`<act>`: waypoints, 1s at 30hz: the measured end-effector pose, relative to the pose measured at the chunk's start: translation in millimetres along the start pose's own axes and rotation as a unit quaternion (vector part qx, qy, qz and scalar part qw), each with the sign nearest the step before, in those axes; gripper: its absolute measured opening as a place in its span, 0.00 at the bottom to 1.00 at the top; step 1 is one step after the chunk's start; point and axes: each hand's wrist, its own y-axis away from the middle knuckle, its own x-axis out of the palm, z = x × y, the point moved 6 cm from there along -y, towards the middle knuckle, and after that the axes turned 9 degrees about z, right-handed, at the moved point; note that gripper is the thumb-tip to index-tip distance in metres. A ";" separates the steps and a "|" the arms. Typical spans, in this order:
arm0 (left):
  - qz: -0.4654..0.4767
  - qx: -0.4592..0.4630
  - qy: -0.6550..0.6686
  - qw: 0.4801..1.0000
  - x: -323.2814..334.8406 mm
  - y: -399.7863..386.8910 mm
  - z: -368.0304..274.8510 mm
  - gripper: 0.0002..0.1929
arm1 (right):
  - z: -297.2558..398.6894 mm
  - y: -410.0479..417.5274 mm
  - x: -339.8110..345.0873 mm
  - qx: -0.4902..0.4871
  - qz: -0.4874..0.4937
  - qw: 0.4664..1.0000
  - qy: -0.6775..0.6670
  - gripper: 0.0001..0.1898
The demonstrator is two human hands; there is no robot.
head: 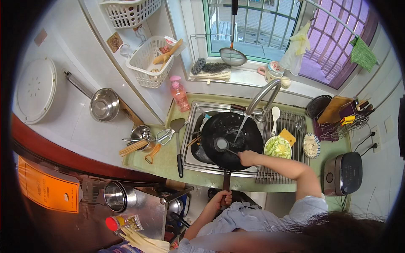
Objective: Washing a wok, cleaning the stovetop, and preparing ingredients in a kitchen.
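Note:
A black wok (215, 126) rests over the steel sink (187, 126), its wooden handle pointing toward me. My left hand (222, 200) is closed around that handle. Inside the wok, my right hand (249, 157) grips a dish brush (221, 144) with a round pale head, which lies against the wok's inner surface. Water runs from the curved steel faucet (264, 91) into the wok and splashes near its middle. Partly hidden beneath the wok are chopsticks (193, 141) and other items in the basin.
Right of the wok, a roll-up rack (269, 177) holds a bowl of sliced green vegetable (278, 148), a yellow sponge (287, 136) and a white rice paddle (275, 118). Nearby stand a plate of white cubes (311, 146) and a rice cooker (343, 174). A spatula (178, 148) lies left of the sink.

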 end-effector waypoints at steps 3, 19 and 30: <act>0.033 0.005 -0.012 0.999 1.4 -2.7 -1.0 0.04 | -16.5 41.5 -16.5 -0.006 0.205 0.974 0.093 0.16; 0.065 -0.020 0.004 0.998 3.4 -5.4 -0.3 0.04 | -58.6 1.0 6.9 0.070 0.062 0.995 -0.022 0.14; 0.004 -0.017 -0.017 1.000 3.5 -0.5 -1.0 0.05 | -11.6 41.5 12.7 -0.085 0.234 0.883 -0.399 0.24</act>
